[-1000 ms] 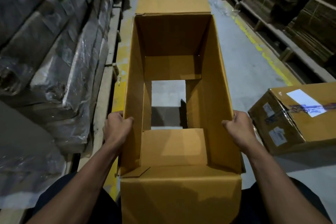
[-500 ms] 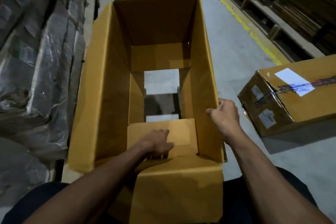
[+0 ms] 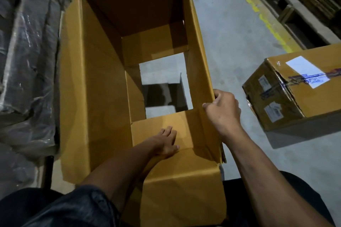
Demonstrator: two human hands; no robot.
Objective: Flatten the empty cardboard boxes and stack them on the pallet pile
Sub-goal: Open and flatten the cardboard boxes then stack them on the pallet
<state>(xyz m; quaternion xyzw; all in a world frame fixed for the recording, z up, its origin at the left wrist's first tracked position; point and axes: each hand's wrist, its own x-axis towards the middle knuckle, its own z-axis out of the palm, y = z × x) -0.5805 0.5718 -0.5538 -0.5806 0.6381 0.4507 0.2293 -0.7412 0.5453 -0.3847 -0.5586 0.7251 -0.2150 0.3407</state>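
Standing over the open box (image 3: pixel 103 97) on the floor, we clamp our right hand (image 3: pixel 224 110) on its right wall's rim; our left hand (image 3: pixel 166 143) lies open, flat on a bottom flap. Light, stiff cardboard should fold along creases; hold the rims.

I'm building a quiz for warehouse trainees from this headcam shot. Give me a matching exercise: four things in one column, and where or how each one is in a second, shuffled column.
Things:
1. left hand
2. right hand
3. taped box
4. yellow floor line

States:
A. closed, with a white label, on the floor at right
B. flat on a bottom flap inside the open box
C. painted along the aisle, upper right
D. gripping the open box's right wall edge

Pairs: 1-B, 2-D, 3-A, 4-C
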